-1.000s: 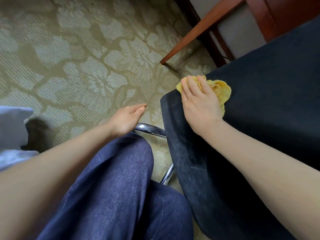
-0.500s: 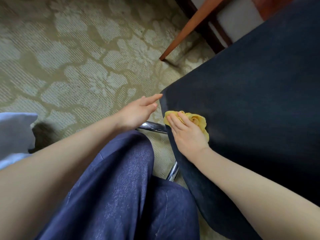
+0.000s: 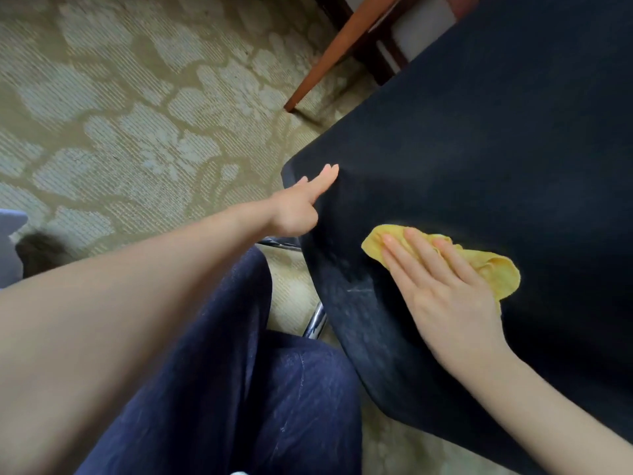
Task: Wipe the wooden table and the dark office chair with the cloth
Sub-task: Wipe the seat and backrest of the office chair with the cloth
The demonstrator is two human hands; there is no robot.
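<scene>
The dark office chair [image 3: 486, 142] fills the right side, its black fabric seat seen from above. A crumpled yellow cloth [image 3: 493, 265] lies on the seat near its front left part. My right hand [image 3: 442, 289] presses flat on the cloth with straight fingers. My left hand [image 3: 301, 204] reaches to the seat's left corner, fingers straight and touching the fabric edge. A leg of the wooden table [image 3: 339, 53] slants across the top.
Patterned beige carpet [image 3: 137, 114] covers the floor to the left. The chair's chrome frame [image 3: 317, 322] shows under the seat. My leg in dark blue jeans [image 3: 239, 389] is at the bottom. A grey object [image 3: 10, 248] sits at the left edge.
My right hand slid the cloth down the seat's left edge, then inward onto the seat. My left hand rose from near the chrome frame to the seat's corner.
</scene>
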